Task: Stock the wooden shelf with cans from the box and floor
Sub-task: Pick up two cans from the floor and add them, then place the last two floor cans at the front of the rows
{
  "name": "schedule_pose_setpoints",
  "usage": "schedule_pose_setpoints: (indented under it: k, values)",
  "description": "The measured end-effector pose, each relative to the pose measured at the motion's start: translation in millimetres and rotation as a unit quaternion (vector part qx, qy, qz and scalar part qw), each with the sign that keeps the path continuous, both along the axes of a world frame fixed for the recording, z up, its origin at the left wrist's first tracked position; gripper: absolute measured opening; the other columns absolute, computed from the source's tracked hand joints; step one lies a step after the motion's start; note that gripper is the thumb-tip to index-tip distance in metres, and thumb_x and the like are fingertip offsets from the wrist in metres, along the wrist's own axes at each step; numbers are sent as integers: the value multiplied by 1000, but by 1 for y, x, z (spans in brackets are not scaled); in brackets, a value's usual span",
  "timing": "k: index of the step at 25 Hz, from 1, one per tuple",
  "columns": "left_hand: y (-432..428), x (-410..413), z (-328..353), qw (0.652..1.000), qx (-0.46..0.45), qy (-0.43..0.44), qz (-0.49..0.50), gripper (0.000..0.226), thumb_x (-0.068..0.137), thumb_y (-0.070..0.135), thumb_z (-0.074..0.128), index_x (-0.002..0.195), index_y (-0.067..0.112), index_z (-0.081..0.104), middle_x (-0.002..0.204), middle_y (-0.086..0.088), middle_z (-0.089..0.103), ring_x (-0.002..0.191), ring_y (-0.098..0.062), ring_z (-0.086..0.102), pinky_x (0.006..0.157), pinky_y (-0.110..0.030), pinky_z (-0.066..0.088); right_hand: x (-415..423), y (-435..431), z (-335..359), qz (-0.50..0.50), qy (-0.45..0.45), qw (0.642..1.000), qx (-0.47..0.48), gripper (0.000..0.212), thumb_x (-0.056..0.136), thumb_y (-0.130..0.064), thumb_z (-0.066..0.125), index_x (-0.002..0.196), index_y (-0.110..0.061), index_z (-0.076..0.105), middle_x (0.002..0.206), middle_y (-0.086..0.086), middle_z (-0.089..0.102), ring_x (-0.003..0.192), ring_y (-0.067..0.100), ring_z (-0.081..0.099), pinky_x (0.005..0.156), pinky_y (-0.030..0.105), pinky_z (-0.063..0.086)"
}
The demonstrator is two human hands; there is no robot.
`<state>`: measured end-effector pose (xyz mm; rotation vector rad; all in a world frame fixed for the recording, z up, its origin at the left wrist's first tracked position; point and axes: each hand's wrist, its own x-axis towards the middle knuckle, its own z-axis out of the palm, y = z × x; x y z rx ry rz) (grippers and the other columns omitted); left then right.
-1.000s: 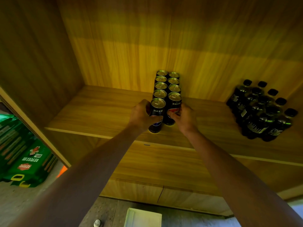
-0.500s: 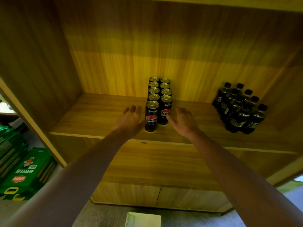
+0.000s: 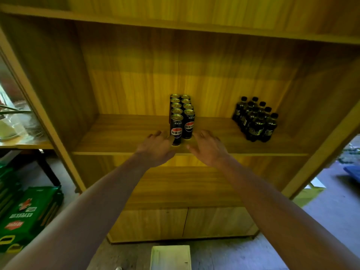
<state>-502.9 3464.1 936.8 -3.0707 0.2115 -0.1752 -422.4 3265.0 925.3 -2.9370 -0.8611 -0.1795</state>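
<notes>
Two rows of black cans (image 3: 182, 114) with gold tops stand on the wooden shelf (image 3: 120, 137), running back toward the rear panel. The front left can (image 3: 176, 129) stands a little nearer the shelf's edge than the front right can (image 3: 189, 123). My left hand (image 3: 155, 147) hovers just left of the front cans, fingers apart, holding nothing. My right hand (image 3: 208, 148) hovers just right of them, also empty with fingers spread. Neither hand touches a can. A white box (image 3: 170, 257) lies on the floor below the shelf unit.
A shrink-wrapped pack of dark bottles (image 3: 255, 118) stands at the shelf's right end. Green drink cartons (image 3: 29, 217) are stacked on the floor at left. Closed cabinet doors (image 3: 185, 223) sit under the shelf. A table (image 3: 21, 143) with clutter stands at far left.
Both hands let go of the two front cans and drew back toward the shelf's edge with fingers spread. My head pulled back, so more of the unit shows.
</notes>
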Motion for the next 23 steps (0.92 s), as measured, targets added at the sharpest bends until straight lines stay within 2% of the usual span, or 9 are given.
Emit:
schedule_pose_setpoints:
  k: [8,13,17,21,23]
  values:
    - [96,-101,-24,995,-21,-14,96,56,98,49,50,141,13,47,138,-16,53,129,-37,51,98,-47,46,-71,112,-13,116,-11,993,20,62,100,-55,44,148,-16,40,151,10,42,136,32,42,106,48,42]
    - [191,-205,-71,972,-42,-6,230,45,96,48,53,124,13,58,120,-13,60,114,-36,59,86,-46,52,-135,242,-63,245,30,969,23,59,98,-52,49,145,-17,43,150,10,44,137,31,42,108,46,40]
    - [241,-284,-154,927,-71,48,365,43,95,48,55,115,10,58,113,-15,60,108,-37,59,82,-46,49,-181,327,-163,344,78,936,9,52,97,-50,52,136,-15,52,143,10,50,134,30,43,109,44,38]
    - [262,-325,-283,893,-105,82,430,41,96,48,55,107,9,57,107,-15,59,102,-36,58,80,-48,53,-203,363,-301,391,135,910,-4,52,97,-44,56,133,-6,55,138,16,53,129,36,44,106,49,37]
    - [263,-327,-368,881,-131,80,448,43,95,48,56,110,8,58,108,-16,60,103,-36,58,82,-49,53,-206,366,-389,407,147,902,-1,51,97,-41,58,133,-4,55,139,19,52,129,39,45,104,51,37]
